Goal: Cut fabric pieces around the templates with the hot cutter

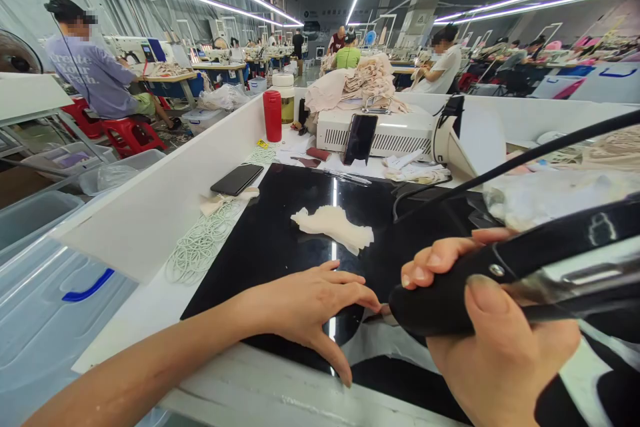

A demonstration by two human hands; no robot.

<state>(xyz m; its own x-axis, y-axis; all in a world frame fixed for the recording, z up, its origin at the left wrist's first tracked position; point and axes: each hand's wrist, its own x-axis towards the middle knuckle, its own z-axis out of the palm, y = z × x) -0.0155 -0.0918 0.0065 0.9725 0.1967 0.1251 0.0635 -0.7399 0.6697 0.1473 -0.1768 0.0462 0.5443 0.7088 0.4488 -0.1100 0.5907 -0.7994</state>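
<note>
A worker's right hand (500, 333) grips a black tool (440, 300) fitted with a metal part, fingers and thumb wrapped around its body, while the left hand (320, 303) spreads over a glossy black panel (280, 200) at a white counter (240, 383), thumb and fingers apart and holding nothing. The left fingertips reach close to the tool's rounded end; whether they touch it cannot be told. Beyond the left hand and apart from it, a crumpled piece of cream cloth (335, 225) lies on the panel, near its middle. Loops of pale green cord (200, 247) are heaped along the counter's left side, just below a black phone (237, 179) lying flat. At the back, a second phone (360, 138) stands propped against a white vented machine (331, 133), with cream fabric (370, 83) piled above it and a red bottle (273, 117) to its left beside a lidded jar (286, 107). Across the workshop floor, a person in a lavender shirt (93, 73) sits on a red stool (131, 137) beneath rows of tube lights.
</note>
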